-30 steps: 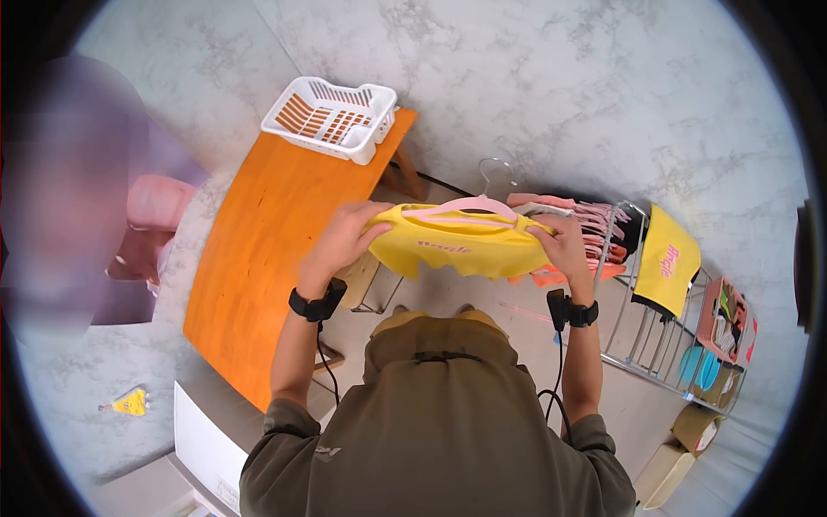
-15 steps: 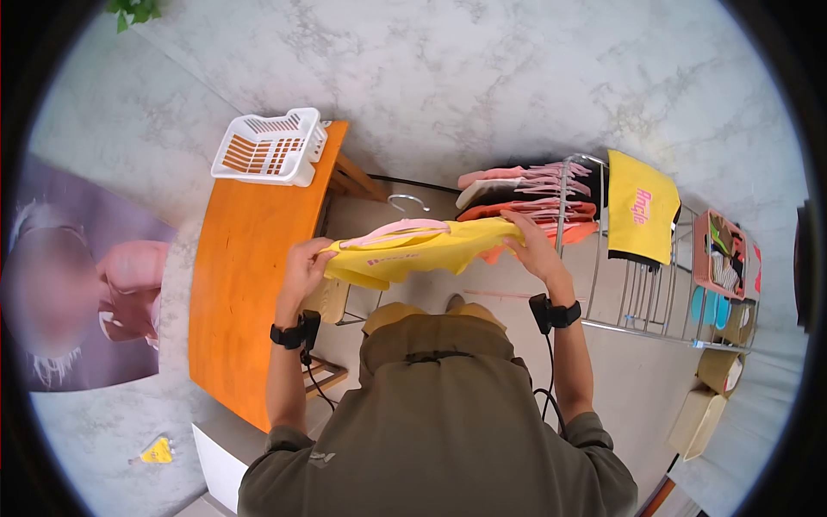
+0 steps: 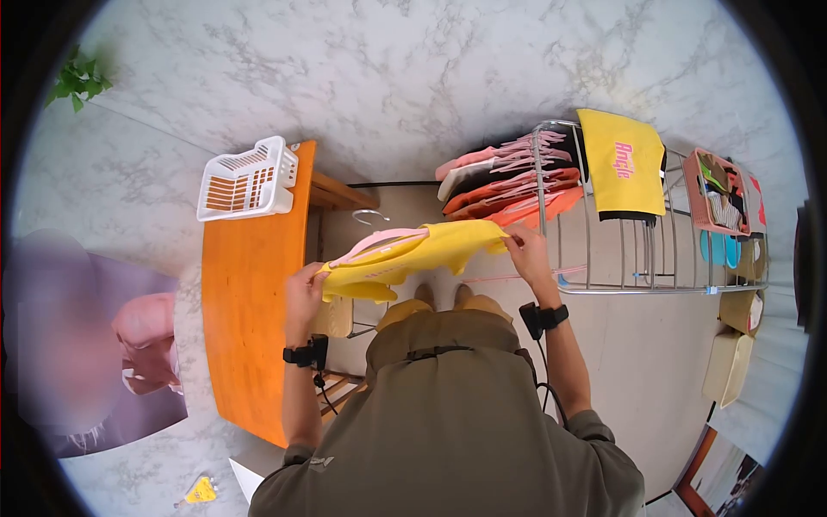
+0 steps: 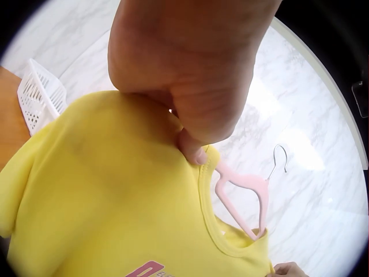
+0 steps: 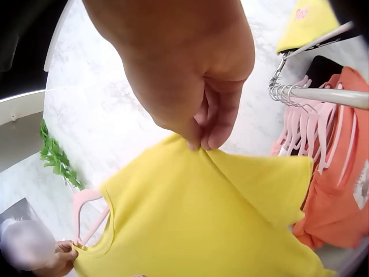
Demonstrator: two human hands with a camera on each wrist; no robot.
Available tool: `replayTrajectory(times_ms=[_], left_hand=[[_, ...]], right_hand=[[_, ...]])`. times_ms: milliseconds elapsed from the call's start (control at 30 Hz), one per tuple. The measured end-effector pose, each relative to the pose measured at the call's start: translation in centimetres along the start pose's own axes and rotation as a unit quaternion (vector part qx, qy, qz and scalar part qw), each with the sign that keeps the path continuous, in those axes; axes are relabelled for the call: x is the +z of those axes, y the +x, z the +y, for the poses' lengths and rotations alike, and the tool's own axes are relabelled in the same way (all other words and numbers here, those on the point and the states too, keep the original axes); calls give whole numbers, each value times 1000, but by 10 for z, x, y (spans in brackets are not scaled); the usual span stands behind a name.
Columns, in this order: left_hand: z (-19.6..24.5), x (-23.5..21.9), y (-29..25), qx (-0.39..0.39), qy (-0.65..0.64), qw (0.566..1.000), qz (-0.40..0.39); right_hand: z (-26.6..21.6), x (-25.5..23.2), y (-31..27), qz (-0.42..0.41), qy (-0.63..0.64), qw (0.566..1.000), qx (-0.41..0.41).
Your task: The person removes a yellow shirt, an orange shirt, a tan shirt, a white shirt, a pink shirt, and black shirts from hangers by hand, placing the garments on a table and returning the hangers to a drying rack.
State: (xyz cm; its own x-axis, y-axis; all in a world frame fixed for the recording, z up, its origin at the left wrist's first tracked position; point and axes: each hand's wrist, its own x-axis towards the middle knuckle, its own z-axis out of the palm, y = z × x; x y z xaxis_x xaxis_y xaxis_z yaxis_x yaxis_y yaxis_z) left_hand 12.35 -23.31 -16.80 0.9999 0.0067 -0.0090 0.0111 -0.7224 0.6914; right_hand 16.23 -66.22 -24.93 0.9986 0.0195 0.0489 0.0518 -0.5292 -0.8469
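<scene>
my left hand and right hand each pinching the yellow shirt, fingers closed on cloth, pink hanger inside its neckline

Shirt: matt yellow cloth, smooth, with soft folds
Hanger: smooth pink plastic, with a shiny metal hook
Basket: white plastic, slightly glossy
Table: orange-brown wood, smooth, with a soft sheen
Rack: shiny silvery metal
Wall: grey-veined white, marble-look, glossy in patches
Folded garment: matt yellow cloth
</scene>
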Motion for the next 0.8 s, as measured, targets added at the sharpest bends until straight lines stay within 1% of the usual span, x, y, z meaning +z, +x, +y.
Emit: replayTrajectory(times_ms=[33,67,133,167,233,300,367,433,500,567,667,700,767,800], left_hand=[[-3,5,2,7,26,1000,1],[-7,9,5,9,23,1000,1],[-6,14,7,87,51,995,25],[-7,15,6,87,49,995,23],[-8,14,11,33,-64,997,-8],[-5,14,17,42,-80,996,-24],[3,7,19,47,-95,994,-39],[18,3,23,63,-75,992,-82],[15,5,25,74,-80,992,-66],[14,4,27,81,-84,992,-46],[15,-2,28,72,-53,996,-14],[11,-2,29,72,-60,996,-10],[2,-5,29,71,-65,995,-1],[-1,-7,29,67,-77,995,-11]], right_hand=[[2,1,-7,40,40,998,13],[5,1,-10,79,79,993,24],[-8,-10,-14,84,58,994,41],[-14,-14,-15,88,39,994,57],[-16,-15,-13,98,29,993,59],[-12,-18,-8,106,17,992,59],[5,-10,-5,125,31,989,66],[16,-9,1,132,34,989,55],[17,-10,1,136,41,989,43],[10,-13,2,67,-51,992,89],[29,-6,-2,28,-80,994,72],[41,-5,-4,24,-80,994,67],[60,0,-11,-78,-32,995,62],[56,2,-7,-80,-32,995,58]])
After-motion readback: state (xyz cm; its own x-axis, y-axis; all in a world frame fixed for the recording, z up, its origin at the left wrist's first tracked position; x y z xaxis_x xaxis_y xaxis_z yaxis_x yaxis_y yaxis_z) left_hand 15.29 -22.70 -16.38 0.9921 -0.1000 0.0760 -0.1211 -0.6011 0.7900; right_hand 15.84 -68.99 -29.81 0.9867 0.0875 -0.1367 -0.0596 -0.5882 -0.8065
